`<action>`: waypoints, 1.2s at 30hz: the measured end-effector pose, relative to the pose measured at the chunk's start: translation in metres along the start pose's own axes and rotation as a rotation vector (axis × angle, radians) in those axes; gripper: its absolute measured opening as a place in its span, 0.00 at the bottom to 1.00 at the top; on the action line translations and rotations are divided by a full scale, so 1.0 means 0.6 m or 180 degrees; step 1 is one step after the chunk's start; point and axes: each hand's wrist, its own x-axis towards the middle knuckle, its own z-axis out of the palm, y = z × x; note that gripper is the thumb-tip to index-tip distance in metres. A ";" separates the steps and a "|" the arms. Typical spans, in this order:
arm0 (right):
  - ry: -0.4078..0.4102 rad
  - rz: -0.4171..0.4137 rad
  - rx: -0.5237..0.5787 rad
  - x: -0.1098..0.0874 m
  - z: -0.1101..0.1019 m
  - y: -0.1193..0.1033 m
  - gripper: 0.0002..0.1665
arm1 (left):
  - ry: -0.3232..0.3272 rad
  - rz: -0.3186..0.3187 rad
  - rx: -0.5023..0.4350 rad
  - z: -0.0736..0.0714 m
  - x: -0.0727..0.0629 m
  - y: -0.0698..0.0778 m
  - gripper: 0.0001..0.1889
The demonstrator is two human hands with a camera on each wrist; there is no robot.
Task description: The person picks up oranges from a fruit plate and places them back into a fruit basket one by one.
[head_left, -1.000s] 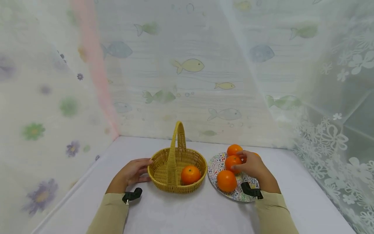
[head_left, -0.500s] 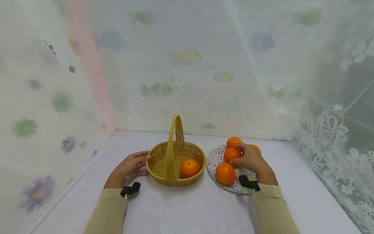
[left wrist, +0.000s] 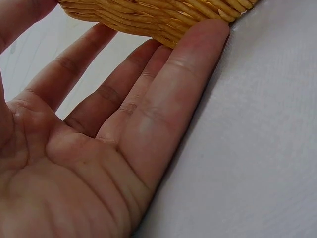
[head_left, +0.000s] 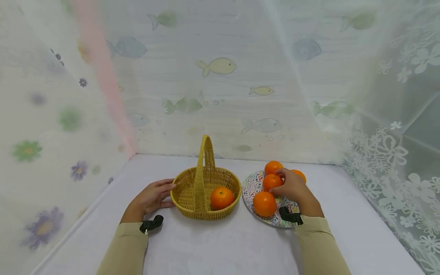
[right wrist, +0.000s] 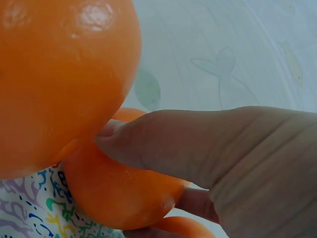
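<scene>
My left hand [head_left: 156, 198] rests its fingertips against the left side of a yellow wicker basket [head_left: 197, 214]. In the left wrist view its fingers [left wrist: 183, 84] are fairly straight and touch the woven wall. One orange [head_left: 221, 198] lies in the basket, right of the handle. Over a patterned plate [head_left: 252, 185], my right hand [head_left: 293, 187] grips the middle orange [head_left: 271, 183] between thumb and fingers. The right wrist view shows the thumb [right wrist: 163, 139] pressed on that orange, beside a nearer orange [right wrist: 64, 84]. The hand partly covers the plate's right side.
Around the gripped orange, the plate also bears a front orange [head_left: 264, 204], a back orange [head_left: 273, 167] and a right orange [head_left: 298, 175]. The basket's tall handle [head_left: 200, 175] arches upward. A fish-patterned curtain [head_left: 220, 95] hangs behind the white table [head_left: 220, 248].
The head view has tilted slightly, shifting the scene. My right hand's fingers have closed round the middle orange, which still sits on the plate. My left hand stays at the basket.
</scene>
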 end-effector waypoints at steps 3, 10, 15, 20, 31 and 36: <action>0.0020 -0.0032 -0.0039 0.003 0.004 0.005 0.45 | -0.0004 -0.0013 -0.0024 -0.002 -0.004 -0.005 0.36; 0.0006 -0.0071 -0.0035 0.005 0.003 0.003 0.46 | 0.0009 0.0018 -0.0024 -0.006 0.000 -0.009 0.35; -0.0058 -0.0037 -0.0082 0.002 0.006 0.001 0.48 | -0.0007 -0.0004 -0.0050 -0.005 -0.002 -0.008 0.35; -0.0047 -0.0062 -0.0051 0.000 0.010 0.002 0.45 | -0.0022 -0.0012 -0.0040 -0.002 -0.005 -0.006 0.35; -0.0017 -0.0041 -0.0079 -0.002 -0.003 -0.001 0.46 | -0.0074 0.0035 -0.0046 -0.002 0.001 0.001 0.34; 0.0031 -0.0066 -0.0081 -0.004 -0.006 -0.004 0.45 | -0.0085 0.0054 -0.0007 -0.004 0.001 -0.002 0.35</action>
